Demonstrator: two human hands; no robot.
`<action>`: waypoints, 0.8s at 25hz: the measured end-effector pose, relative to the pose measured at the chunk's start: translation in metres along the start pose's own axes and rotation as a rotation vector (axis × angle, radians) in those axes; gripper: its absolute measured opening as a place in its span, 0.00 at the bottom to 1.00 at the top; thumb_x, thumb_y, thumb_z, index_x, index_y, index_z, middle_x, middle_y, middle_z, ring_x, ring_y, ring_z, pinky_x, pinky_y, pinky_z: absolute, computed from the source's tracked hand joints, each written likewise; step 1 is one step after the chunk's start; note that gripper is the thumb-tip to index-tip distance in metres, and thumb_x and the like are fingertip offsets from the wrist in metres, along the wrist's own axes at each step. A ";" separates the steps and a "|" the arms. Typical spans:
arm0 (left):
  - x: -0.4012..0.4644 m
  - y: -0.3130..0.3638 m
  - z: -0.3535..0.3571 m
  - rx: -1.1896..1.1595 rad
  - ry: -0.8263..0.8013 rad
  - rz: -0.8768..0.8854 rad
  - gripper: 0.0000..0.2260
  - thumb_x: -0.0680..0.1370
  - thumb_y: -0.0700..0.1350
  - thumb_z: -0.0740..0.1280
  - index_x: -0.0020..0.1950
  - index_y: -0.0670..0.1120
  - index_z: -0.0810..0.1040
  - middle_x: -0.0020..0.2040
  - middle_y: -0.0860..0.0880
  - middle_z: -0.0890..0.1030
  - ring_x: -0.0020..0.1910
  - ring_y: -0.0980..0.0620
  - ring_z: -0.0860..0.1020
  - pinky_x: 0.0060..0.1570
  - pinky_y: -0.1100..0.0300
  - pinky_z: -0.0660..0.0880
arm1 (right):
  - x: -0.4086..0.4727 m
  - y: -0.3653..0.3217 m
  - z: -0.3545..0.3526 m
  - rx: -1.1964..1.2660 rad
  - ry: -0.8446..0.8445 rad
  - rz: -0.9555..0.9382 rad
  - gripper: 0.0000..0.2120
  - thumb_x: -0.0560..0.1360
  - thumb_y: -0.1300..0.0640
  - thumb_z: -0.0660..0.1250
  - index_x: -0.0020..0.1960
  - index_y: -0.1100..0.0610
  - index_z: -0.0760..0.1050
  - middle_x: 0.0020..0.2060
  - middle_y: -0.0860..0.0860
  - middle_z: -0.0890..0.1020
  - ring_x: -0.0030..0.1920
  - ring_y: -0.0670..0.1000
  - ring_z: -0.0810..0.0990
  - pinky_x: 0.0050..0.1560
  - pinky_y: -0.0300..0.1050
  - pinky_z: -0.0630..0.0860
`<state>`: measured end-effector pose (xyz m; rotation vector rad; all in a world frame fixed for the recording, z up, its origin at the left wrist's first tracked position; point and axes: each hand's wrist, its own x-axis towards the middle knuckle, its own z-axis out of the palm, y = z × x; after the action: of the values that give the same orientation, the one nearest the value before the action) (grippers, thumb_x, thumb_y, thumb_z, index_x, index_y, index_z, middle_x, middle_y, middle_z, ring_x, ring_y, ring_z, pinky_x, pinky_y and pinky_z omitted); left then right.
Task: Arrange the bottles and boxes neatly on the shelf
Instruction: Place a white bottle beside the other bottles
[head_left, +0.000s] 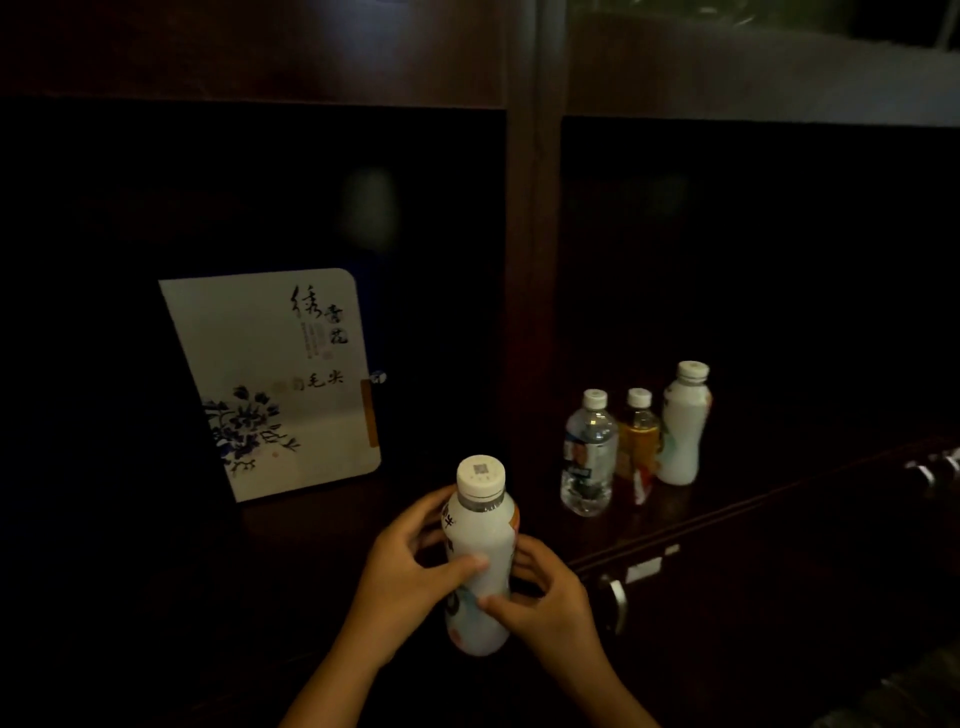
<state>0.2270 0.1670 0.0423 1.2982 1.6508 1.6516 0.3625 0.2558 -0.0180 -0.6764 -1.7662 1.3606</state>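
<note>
White plastic bottle with ribbed cap (480, 561): upright near the dark wooden shelf's (311, 597) front edge. Left hand (410, 571) and right hand (545, 603) clasped it from either side.

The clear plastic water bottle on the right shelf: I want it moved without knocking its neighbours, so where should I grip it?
Grip the clear plastic water bottle around its white cap and neck, from above; the amber drink bottle crowds its right side.
</note>
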 end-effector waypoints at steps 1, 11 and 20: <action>-0.004 0.004 0.021 -0.005 -0.007 0.002 0.28 0.64 0.36 0.76 0.51 0.66 0.73 0.51 0.64 0.79 0.52 0.67 0.77 0.42 0.71 0.77 | -0.008 0.001 -0.020 -0.008 0.010 0.000 0.25 0.62 0.63 0.77 0.51 0.41 0.74 0.50 0.46 0.82 0.52 0.46 0.80 0.48 0.40 0.79; -0.008 0.028 0.265 -0.065 -0.028 0.015 0.30 0.63 0.35 0.76 0.51 0.66 0.72 0.49 0.65 0.78 0.48 0.72 0.77 0.39 0.75 0.75 | -0.046 0.035 -0.258 -0.099 0.069 0.024 0.27 0.58 0.62 0.77 0.50 0.40 0.75 0.48 0.46 0.83 0.50 0.44 0.81 0.43 0.37 0.79; 0.084 0.039 0.366 -0.053 0.011 0.066 0.29 0.65 0.38 0.76 0.56 0.63 0.70 0.57 0.56 0.77 0.57 0.58 0.75 0.56 0.61 0.75 | 0.042 0.045 -0.367 -0.137 0.041 -0.021 0.27 0.61 0.59 0.77 0.55 0.42 0.74 0.48 0.42 0.82 0.51 0.38 0.79 0.46 0.31 0.77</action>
<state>0.5114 0.4159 0.0414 1.3335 1.5756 1.7323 0.6441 0.4988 -0.0084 -0.7519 -1.8409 1.2119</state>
